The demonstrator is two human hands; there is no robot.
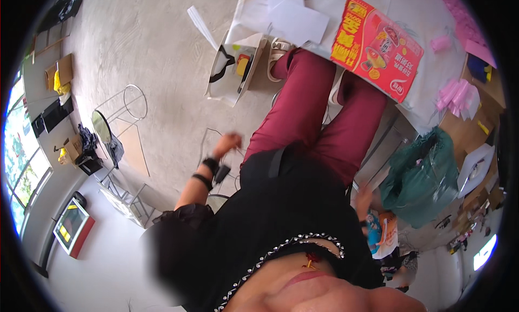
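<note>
My left hand (230, 143) hangs beside my left thigh with its fingers curled in. Nothing is seen sticking out of it. Black bands and a small black box (221, 173) are on that wrist. On the other side, my right hand (364, 197) is held low beside my right hip, smeared and partly hidden, so its fingers are unclear. A blue, orange and white bag (383, 233) is nearest to it. In front of my knees, a red and yellow printed cardboard sheet or stack (377, 50) lies at the edge of the white-covered table (432, 20).
White paper sheets (298, 21) lie on the table. Below its left corner stands an open white bag (233, 68) with things inside. A round-topped metal stool (101, 127) is on the floor at left. Pink ribbon (458, 97) and a green plastic bag (424, 179) are at right.
</note>
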